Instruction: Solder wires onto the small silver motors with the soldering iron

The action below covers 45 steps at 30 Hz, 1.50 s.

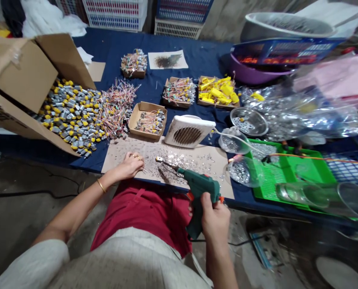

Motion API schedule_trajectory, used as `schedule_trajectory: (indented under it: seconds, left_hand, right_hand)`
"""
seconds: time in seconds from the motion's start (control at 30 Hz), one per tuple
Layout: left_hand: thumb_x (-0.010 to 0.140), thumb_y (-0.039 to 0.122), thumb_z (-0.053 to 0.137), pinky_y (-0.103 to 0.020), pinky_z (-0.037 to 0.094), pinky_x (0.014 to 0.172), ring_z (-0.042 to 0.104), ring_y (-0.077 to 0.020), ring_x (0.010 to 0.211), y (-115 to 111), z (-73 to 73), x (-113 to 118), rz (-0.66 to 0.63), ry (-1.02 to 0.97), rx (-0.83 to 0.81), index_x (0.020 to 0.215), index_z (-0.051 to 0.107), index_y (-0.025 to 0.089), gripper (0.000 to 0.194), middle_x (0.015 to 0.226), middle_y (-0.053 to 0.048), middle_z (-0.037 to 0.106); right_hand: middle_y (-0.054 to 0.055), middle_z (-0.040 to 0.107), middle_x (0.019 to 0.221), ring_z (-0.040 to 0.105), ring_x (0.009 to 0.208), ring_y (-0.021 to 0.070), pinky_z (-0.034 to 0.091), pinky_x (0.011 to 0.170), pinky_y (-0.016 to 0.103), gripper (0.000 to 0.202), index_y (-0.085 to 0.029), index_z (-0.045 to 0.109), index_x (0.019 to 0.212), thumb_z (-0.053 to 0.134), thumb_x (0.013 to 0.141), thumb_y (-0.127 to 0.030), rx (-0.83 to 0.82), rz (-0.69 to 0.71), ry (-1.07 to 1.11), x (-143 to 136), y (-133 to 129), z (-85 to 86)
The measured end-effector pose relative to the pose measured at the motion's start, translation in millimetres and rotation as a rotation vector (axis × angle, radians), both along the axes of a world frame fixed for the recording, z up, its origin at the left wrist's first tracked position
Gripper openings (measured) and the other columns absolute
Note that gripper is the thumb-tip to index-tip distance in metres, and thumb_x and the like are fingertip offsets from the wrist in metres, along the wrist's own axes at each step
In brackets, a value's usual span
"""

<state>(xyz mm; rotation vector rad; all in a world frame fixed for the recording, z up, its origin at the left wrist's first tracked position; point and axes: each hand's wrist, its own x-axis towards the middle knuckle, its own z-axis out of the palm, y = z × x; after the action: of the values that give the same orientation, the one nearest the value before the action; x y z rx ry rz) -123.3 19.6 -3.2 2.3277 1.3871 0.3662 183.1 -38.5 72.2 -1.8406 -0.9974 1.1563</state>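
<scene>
My right hand [215,218] is wrapped round the handle of a green electric screwdriver [201,182] with orange parts. Its bit points left, and a small grey and yellow motor [159,159] is at the tip. My left hand [133,163] rests closed at the left part of a cardboard sheet [221,172]; thin wires stick out beside its fingers, but what they belong to is hidden. Small shiny metal pieces [197,158] lie scattered over the sheet around the bit.
An open carton [19,76] spills motors [73,116] at the left, beside a wire heap [115,106]. Behind the sheet are a white fan [191,130], a wire-filled box [148,120] and a box of yellow parts [217,91]. Green trays [311,160] stand right.
</scene>
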Motion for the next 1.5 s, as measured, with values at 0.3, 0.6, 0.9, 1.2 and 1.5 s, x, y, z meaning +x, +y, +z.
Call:
schedule_trajectory:
  seconds: [0.3, 0.6, 0.9, 1.2, 1.5]
  left_hand:
    - [0.092, 0.021, 0.051, -0.033, 0.041, 0.093, 0.057, -0.0184, 0.095, 13, -8.2, -6, 0.169, -0.286, -0.135, 0.081, 0.067, 0.017, 0.020, 0.095, -0.007, 0.069]
    - [0.088, 0.014, 0.050, -0.034, 0.042, 0.096, 0.053, -0.0197, 0.103, 9, -6.1, -12, 0.065, -0.222, -0.022, 0.092, 0.066, 0.017, 0.016, 0.104, -0.008, 0.062]
    - [0.093, 0.024, 0.053, -0.036, 0.041, 0.094, 0.047, -0.0229, 0.106, 9, -5.4, -12, -0.077, -0.069, 0.121, 0.082, 0.068, 0.017, 0.019, 0.106, -0.010, 0.062]
    - [0.095, 0.022, 0.047, -0.035, 0.042, 0.094, 0.055, -0.0204, 0.101, 9, -10.8, -8, 0.062, -0.305, 0.065, 0.085, 0.064, 0.016, 0.021, 0.102, -0.009, 0.066]
    - [0.089, 0.030, 0.051, -0.025, 0.045, 0.070, 0.060, -0.0149, 0.071, 9, -5.3, 29, 0.473, -0.612, -0.179, 0.085, 0.062, 0.017, 0.018, 0.074, -0.001, 0.066]
  right_hand:
    - [0.010, 0.064, 0.047, 0.058, 0.035, 0.0220, 0.048, 0.033, 0.031, 0.064, -0.016, 0.063, 0.060, 0.066, 0.061, -0.080, -0.051, -0.037, 0.083, 0, 0, 1.1]
    - [0.009, 0.063, 0.046, 0.059, 0.036, 0.0222, 0.047, 0.032, 0.029, 0.066, -0.016, 0.061, 0.058, 0.065, 0.061, -0.081, -0.049, -0.021, 0.061, -4, 0, 2.3]
    - [0.008, 0.062, 0.045, 0.058, 0.036, 0.0209, 0.047, 0.034, 0.028, 0.064, -0.015, 0.062, 0.060, 0.066, 0.062, -0.079, -0.034, -0.025, 0.050, -3, 0, 1.7]
    - [0.008, 0.063, 0.047, 0.057, 0.035, 0.0203, 0.047, 0.033, 0.029, 0.065, -0.014, 0.064, 0.064, 0.068, 0.060, -0.079, -0.041, -0.044, 0.105, -1, -2, 1.5]
    - [0.008, 0.075, 0.074, 0.072, 0.062, 0.0226, 0.060, 0.056, 0.031, 0.069, -0.015, 0.071, 0.090, 0.063, 0.067, -0.079, 0.158, -0.136, 0.685, -60, 40, -16.8]
